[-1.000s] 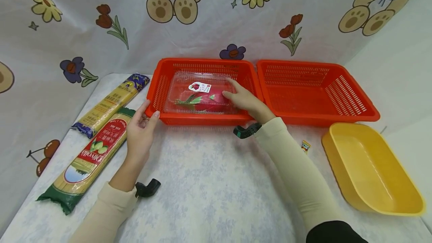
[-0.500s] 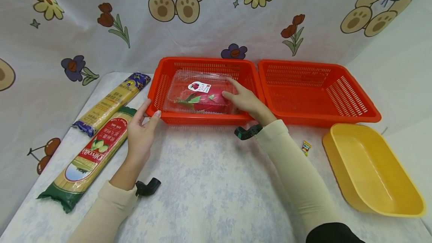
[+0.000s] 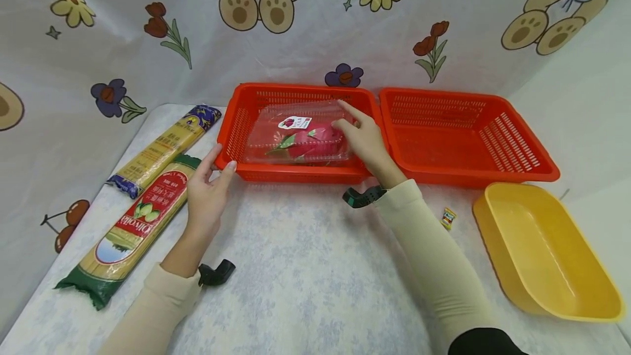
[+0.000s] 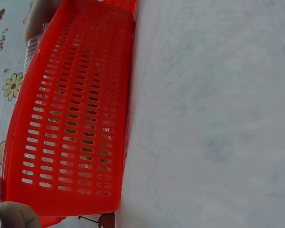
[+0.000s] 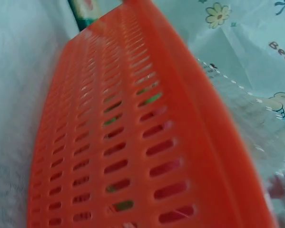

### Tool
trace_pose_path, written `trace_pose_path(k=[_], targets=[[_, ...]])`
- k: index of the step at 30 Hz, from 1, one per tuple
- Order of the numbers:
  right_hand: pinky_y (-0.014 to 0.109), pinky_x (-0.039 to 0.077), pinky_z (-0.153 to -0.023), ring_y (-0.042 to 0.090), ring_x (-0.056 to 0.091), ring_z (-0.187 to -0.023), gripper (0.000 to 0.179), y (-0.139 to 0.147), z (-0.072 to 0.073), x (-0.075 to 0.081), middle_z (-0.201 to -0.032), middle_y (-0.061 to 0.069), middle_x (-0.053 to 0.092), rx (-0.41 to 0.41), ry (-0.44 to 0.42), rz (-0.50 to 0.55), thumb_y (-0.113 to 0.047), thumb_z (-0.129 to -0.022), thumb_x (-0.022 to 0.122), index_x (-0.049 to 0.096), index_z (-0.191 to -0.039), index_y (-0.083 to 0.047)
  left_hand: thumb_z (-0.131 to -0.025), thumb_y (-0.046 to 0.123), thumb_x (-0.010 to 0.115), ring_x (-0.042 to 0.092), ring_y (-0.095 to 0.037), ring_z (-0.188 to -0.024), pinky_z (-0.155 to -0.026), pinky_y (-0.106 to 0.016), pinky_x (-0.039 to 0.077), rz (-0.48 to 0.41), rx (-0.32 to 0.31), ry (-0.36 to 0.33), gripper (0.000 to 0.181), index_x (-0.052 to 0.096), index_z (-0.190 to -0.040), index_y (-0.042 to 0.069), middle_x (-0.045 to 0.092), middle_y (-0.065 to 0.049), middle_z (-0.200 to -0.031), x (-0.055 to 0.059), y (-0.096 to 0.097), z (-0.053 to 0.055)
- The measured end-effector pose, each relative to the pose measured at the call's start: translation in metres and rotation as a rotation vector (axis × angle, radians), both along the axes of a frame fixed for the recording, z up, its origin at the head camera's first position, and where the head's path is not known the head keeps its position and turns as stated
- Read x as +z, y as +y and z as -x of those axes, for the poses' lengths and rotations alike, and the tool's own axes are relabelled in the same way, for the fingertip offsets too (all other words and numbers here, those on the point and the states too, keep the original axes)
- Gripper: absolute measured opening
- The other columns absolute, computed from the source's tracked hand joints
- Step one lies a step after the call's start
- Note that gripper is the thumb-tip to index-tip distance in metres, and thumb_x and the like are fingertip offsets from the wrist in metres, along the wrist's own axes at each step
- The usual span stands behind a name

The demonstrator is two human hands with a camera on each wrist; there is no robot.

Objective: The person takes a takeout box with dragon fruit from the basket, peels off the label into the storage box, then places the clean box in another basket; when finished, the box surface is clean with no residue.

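Observation:
A clear plastic clamshell box (image 3: 276, 138) with a white oval label lies tilted in the left red basket (image 3: 296, 174). Pink dragon fruit (image 3: 315, 144) with green tips shows through its lid. My right hand (image 3: 363, 138) grips the box at its right end, fingers on the far side and thumb on top. At the basket's near left corner, my left hand (image 3: 207, 190) holds the rim between thumb and fingers. The left wrist view shows the thumb (image 4: 18, 216) at that corner. In the right wrist view the slotted basket wall (image 5: 118, 137) hides most of the box.
A second red basket (image 3: 512, 174) adjoins on the right. The yellow tub (image 3: 542, 251) stands in front of it, with a small candy packet (image 3: 448, 218) beside it. Two spaghetti packs, one green-ended (image 3: 143, 223) and one blue-ended (image 3: 165, 149), lie at the left.
My right hand has risen slightly, and the box has lifted at its right end and shifted a little right. The left hand has kept its hold on the basket rim.

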State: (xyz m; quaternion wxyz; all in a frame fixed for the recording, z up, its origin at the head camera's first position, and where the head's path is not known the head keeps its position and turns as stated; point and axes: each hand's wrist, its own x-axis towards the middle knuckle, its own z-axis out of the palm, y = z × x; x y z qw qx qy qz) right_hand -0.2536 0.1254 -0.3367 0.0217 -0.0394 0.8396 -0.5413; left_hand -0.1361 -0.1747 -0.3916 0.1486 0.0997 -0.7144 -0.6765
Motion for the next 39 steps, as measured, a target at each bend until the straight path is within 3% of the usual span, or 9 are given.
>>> trace_pose_path(k=[3,9,15,18,21,27,33,37,39], targets=[[0.027,0.048,-0.059,0.021,0.046,-0.068,0.052,-0.001,-0.001,0.002,-0.087,0.01,0.051,-0.058,0.042,0.088,-0.037,-0.098,0.064,0.051,-0.149,-0.045,-0.099,0.033,0.068,0.04,-0.014,-0.053,-0.054,-0.016,0.042,0.004,0.002,-0.001,0.058,0.048,-0.153,0.032,0.05,-0.005,-0.123,0.0,-0.001,-0.001],[0.023,0.046,-0.056,0.02,0.043,-0.058,0.046,0.0,-0.008,0.002,-0.073,0.012,0.046,-0.139,0.138,0.167,-0.035,-0.1,0.064,0.056,-0.144,-0.046,-0.099,0.032,0.069,0.04,-0.014,-0.055,-0.055,-0.016,0.043,0.001,0.005,-0.006,0.059,0.048,-0.154,0.029,0.052,-0.006,-0.128,-0.001,-0.002,0.001],[0.021,0.053,-0.064,0.017,0.048,-0.065,0.041,0.003,-0.016,0.007,-0.079,0.008,0.051,-0.135,0.142,0.348,-0.03,-0.101,0.065,0.063,-0.14,-0.041,-0.099,0.032,0.068,0.04,-0.015,-0.056,-0.056,-0.015,0.044,0.014,0.001,0.011,0.059,0.047,-0.154,0.029,0.052,-0.005,-0.126,-0.001,0.0,0.001],[0.02,0.048,-0.057,0.016,0.043,-0.057,0.039,0.003,-0.023,0.013,-0.076,0.006,0.052,-0.127,0.133,0.439,-0.028,-0.1,0.068,0.066,-0.137,-0.038,-0.099,0.033,0.068,0.04,-0.015,-0.053,-0.056,-0.016,0.044,0.01,0.001,0.01,0.058,0.047,-0.154,0.03,0.052,-0.004,-0.123,-0.001,0.0,0.0],[0.02,0.045,-0.053,0.016,0.04,-0.056,0.038,0.004,-0.032,0.02,-0.081,0.007,0.058,-0.127,0.145,0.504,-0.028,-0.099,0.069,0.067,-0.136,-0.034,-0.1,0.033,0.068,0.04,-0.015,-0.052,-0.055,-0.016,0.044,0.001,-0.002,0.003,0.058,0.047,-0.154,0.031,0.052,-0.003,-0.122,0.0,0.0,0.0],[0.021,0.051,-0.058,0.017,0.049,-0.065,0.037,0.011,-0.056,0.033,-0.105,0.013,0.066,-0.118,0.201,0.566,-0.026,-0.1,0.068,0.064,-0.136,-0.026,-0.1,0.03,0.067,0.039,-0.016,-0.051,-0.054,-0.017,0.042,-0.012,-0.01,-0.003,0.057,0.047,-0.154,0.031,0.05,-0.003,-0.121,0.0,0.002,-0.001],[0.02,0.043,-0.048,0.02,0.042,-0.06,0.038,0.018,-0.084,0.038,-0.095,0.014,0.059,-0.082,0.268,0.521,-0.027,-0.1,0.068,0.061,-0.137,-0.025,-0.099,0.034,0.068,0.041,-0.015,-0.054,-0.056,-0.017,0.044,-0.027,-0.021,-0.004,0.059,0.047,-0.154,0.03,0.05,-0.003,-0.122,0.0,0.002,0.0],[0.023,0.052,-0.052,0.022,0.052,-0.073,0.04,0.017,-0.105,0.04,-0.094,0.015,0.057,-0.016,0.282,0.557,-0.022,-0.101,0.066,0.058,-0.14,-0.021,-0.098,0.032,0.071,0.041,-0.014,-0.054,-0.053,-0.017,0.042,-0.093,-0.026,0.008,0.06,0.049,-0.153,0.027,0.05,-0.004,-0.129,0.0,0.002,0.0],[0.025,0.055,-0.054,0.023,0.056,-0.076,0.041,0.018,-0.116,0.039,-0.096,0.016,0.057,0.014,0.272,0.574,-0.02,-0.101,0.064,0.056,-0.141,-0.02,-0.098,0.027,0.072,0.052,-0.009,-0.067,-0.061,-0.012,0.047,-0.107,-0.028,0.034,0.06,0.049,-0.153,0.024,0.05,-0.006,-0.137,-0.001,0.001,0.0]])
